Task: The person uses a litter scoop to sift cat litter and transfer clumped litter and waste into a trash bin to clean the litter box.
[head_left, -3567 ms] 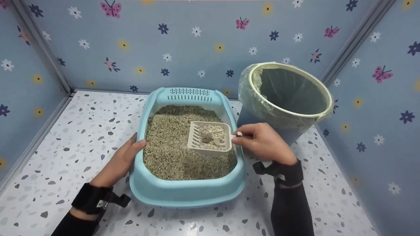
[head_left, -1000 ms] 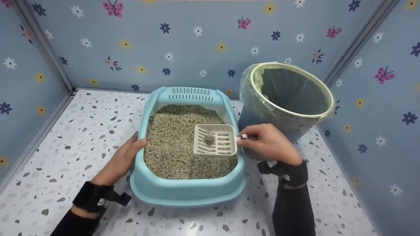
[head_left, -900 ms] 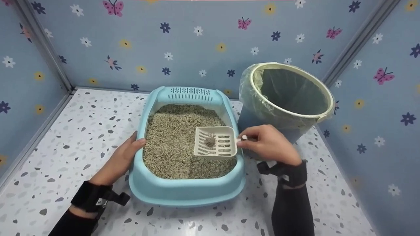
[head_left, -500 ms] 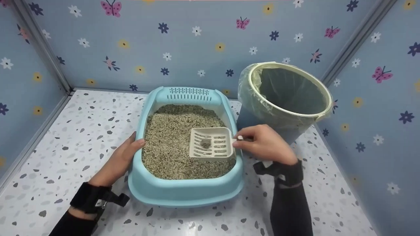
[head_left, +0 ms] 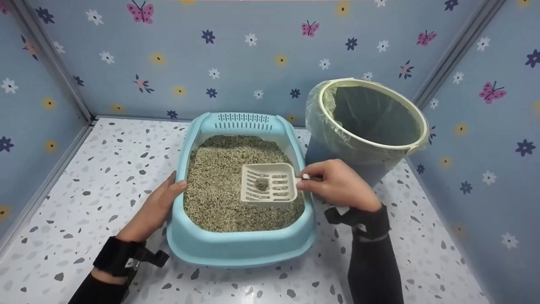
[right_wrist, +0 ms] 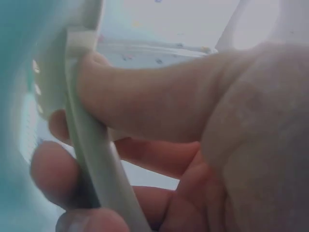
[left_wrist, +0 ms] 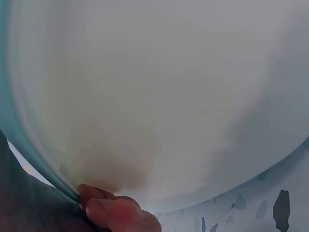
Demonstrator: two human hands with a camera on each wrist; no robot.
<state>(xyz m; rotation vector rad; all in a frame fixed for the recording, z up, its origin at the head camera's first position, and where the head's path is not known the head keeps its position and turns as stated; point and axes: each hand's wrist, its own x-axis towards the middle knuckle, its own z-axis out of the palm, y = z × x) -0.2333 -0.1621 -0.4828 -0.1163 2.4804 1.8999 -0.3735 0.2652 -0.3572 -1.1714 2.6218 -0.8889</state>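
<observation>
On the left of the speckled bench (head_left: 84, 177), the left hand (head_left: 154, 209) rests against the left rim of the light blue litter tray (head_left: 236, 247), thumb over the rim's top edge and the other fingers (left_wrist: 113, 212) tucked under its outer lip; this grip is curled on the rim, as the left wrist view shows from close below. The tray sits in the middle of the bench, its vented end at the far side, and is filled with grey-green pellet litter (head_left: 215, 181). Over the right half of the litter, a cream slotted scoop (head_left: 268, 183) is held roughly level, with one dark clump (head_left: 262, 184) lying on its slots. Its handle points right, past the tray's right rim, where the right hand (head_left: 339, 185) pinches it between thumb and curled fingers (right_wrist: 140, 104). Further right and far of that hand stands a bin (head_left: 371, 122) lined with a thin plastic bag, just beside the tray's far right corner and tilted toward the viewer.
</observation>
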